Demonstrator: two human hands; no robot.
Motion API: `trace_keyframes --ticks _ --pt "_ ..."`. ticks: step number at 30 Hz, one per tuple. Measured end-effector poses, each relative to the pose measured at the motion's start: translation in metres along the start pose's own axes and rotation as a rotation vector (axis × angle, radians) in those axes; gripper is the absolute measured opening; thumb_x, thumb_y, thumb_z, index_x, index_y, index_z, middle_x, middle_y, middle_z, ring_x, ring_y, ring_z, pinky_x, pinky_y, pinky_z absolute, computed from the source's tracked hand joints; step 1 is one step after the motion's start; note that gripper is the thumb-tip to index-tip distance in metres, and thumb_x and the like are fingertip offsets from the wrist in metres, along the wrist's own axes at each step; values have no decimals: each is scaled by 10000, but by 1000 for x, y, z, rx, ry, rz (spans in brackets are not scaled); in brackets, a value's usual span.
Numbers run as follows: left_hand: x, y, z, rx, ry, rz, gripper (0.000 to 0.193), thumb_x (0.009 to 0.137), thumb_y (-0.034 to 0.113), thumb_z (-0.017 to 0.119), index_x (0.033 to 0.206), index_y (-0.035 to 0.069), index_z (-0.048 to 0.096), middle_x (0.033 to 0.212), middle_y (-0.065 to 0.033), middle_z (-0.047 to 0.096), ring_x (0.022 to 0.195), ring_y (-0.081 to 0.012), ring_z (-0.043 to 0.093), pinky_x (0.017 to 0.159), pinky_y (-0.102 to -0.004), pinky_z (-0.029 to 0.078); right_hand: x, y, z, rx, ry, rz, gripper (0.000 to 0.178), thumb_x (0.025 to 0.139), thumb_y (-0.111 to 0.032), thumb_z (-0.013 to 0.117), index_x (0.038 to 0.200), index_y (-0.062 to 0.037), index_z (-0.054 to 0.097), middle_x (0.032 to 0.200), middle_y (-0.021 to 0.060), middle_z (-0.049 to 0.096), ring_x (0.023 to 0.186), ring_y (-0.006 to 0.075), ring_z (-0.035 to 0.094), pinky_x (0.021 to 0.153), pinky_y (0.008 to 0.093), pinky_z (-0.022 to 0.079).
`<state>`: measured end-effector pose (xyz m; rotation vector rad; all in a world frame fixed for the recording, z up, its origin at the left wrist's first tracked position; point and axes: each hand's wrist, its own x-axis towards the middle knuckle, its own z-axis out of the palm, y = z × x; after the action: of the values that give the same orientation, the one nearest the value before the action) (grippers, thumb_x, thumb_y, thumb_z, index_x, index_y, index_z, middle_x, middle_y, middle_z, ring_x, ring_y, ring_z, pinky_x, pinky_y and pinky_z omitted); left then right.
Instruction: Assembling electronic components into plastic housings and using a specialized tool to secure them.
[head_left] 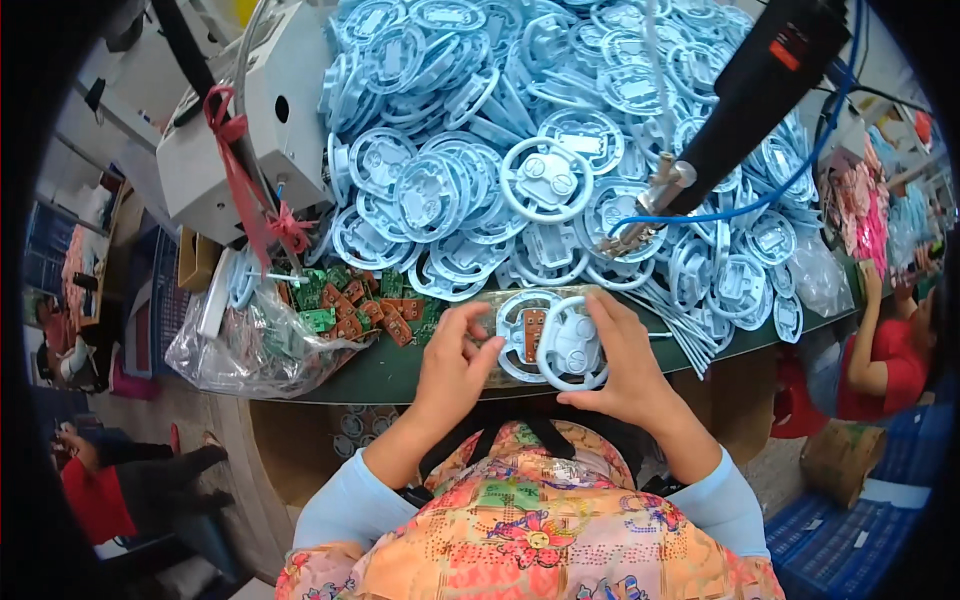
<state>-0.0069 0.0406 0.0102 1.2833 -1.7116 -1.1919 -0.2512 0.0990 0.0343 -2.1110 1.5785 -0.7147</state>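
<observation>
Between the fingers and thumb of my right hand [630, 365] is a light blue toy steering wheel [572, 345], tilted up on its edge. It partly covers a second steering wheel part [510, 330], which has a small brown circuit board [534, 330] in its middle. That second part lies on a flat tan fixture [497, 298] at the table's near edge. My left hand [458, 362] is just left of it, its fingers bent and apart from the thumb, with nothing visible between them.
A large heap of light blue wheel parts [430, 195] covers the back. Brown and green circuit boards [345, 305] spill beside a plastic bag [250, 345] at left. Thin white rods [690, 335] lie at right. A black screwdriver-like tool [740, 120] hangs above; a white machine [255, 120] stands left.
</observation>
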Motion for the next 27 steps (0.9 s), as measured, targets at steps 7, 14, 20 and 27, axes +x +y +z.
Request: trace_keyframes --ticks 7,14,20,27 --pt "13 -5 -12 -262 -254 -315 385 953 94 585 1325 -2 555 761 -51 651 518 -74 572 435 -210 434 45 -6 8 -28 -224 -135 1133 541 -287 912 1458 15 319 1492 206 349 1347 392 381 1096 490 314" --pt "18 -12 -10 -438 -320 -394 348 966 112 570 1284 -31 576 740 -70 658 510 -122 631 420 -246 467 52 -2 10 -25 -286 -120 1181 518 -253 931 1484 0 300 1498 214 353 1367 392 361 1127 468 286" --pt "21 -9 -12 -400 -325 -391 340 966 84 556 1288 -19 579 748 -78 660 512 -129 637 428 -247 476 53 -3 5 -3 -307 -119 1179 520 -260 932 1487 -4 307 1504 215 349 1378 390 353 1132 466 282" --pt "21 -12 -10 -424 -308 -371 329 957 54 537 1273 -21 585 751 -81 663 527 -136 649 437 -251 491 54 -4 8 -40 -294 -161 1140 510 -244 932 1451 15 341 1483 209 367 1348 385 378 1105 485 302"
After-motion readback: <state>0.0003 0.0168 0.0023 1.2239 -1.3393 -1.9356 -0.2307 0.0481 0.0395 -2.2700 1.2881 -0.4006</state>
